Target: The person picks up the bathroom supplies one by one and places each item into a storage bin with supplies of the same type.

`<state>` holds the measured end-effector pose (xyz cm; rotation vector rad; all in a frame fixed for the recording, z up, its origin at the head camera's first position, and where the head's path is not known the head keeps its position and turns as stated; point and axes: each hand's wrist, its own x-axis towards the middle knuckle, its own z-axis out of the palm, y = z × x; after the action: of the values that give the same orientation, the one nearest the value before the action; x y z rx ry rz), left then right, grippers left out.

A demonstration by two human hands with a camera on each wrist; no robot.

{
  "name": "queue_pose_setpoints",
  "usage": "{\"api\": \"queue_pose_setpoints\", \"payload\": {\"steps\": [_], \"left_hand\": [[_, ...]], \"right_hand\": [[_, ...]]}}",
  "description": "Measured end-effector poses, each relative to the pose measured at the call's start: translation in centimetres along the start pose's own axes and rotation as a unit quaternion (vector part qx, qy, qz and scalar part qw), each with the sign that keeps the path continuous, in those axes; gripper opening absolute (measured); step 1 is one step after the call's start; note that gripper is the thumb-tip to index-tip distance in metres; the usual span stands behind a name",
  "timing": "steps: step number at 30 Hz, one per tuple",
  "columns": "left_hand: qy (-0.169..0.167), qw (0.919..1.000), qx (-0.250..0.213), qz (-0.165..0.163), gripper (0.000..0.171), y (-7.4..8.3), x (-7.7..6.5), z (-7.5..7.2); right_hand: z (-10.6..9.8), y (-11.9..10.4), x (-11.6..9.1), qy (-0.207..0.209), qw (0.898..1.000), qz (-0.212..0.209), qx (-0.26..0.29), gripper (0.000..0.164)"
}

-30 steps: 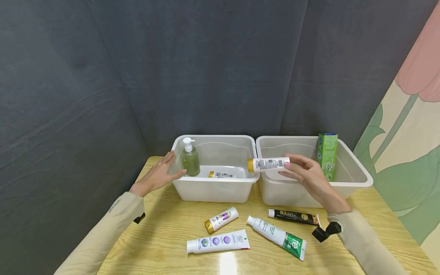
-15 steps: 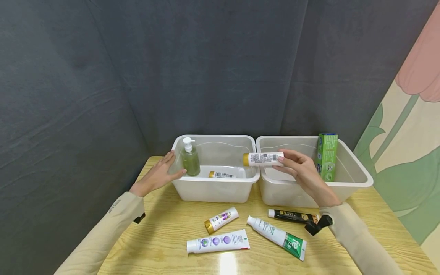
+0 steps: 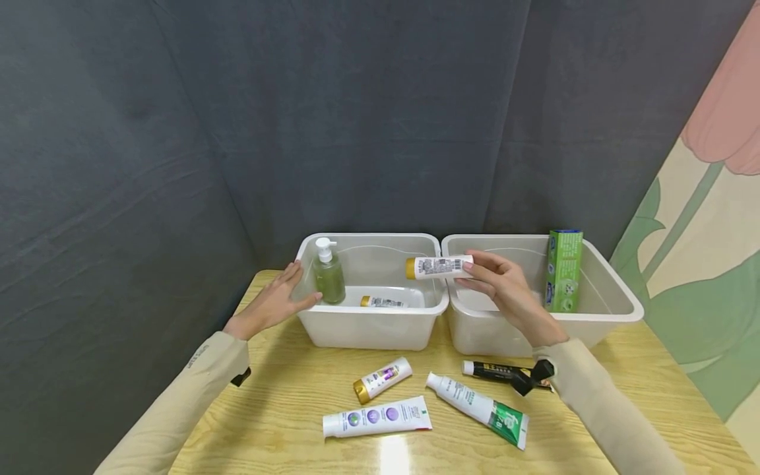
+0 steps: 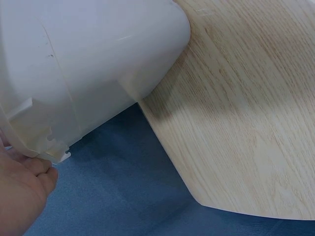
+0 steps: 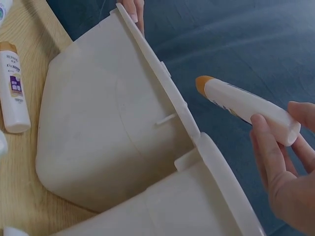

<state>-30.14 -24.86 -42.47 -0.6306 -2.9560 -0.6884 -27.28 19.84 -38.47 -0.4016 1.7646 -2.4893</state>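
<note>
My right hand (image 3: 495,284) pinches the base of a small white toiletry bottle (image 3: 442,266) with a gold cap. It holds the bottle nearly level above the adjoining rims of two bins, cap pointing left. In the right wrist view, fingertips and thumb grip the bottle's (image 5: 246,101) white end. My left hand (image 3: 273,300) grips the front left corner of the left bin (image 3: 368,330), thumb over the front rim. The left wrist view shows its fingers (image 4: 42,174) bent at the rim. Inside that bin stand a green pump bottle (image 3: 329,277) and a lying gold-capped bottle (image 3: 382,302).
The right bin (image 3: 493,333) contains an upright green box (image 3: 564,270). In front lie another gold-capped bottle (image 3: 382,379), a white-and-purple tube (image 3: 377,417), a white-and-green toothpaste tube (image 3: 477,409) and a black tube (image 3: 493,371). A dark curtain (image 3: 356,132) hangs behind.
My right hand has carried the white bottle leftward and slightly up, from over the right bin's front edge to above the left bin's right side. The left hand has stayed in place.
</note>
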Motion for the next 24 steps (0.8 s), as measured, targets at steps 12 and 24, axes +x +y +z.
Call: {"api": "queue_pose_setpoints", "payload": {"steps": [12, 24], "left_hand": [[0.003, 1.0, -0.003, 0.002, 0.095, -0.2, 0.0, 0.1], [0.002, 1.0, -0.003, 0.005, 0.094, -0.2, 0.0, 0.0]], "right_hand": [[2.1, 0.7, 1.9, 0.012, 1.0, 0.008, 0.009, 0.024], [4.1, 1.6, 3.7, 0.033, 0.999, 0.032, -0.027, 0.04]]}}
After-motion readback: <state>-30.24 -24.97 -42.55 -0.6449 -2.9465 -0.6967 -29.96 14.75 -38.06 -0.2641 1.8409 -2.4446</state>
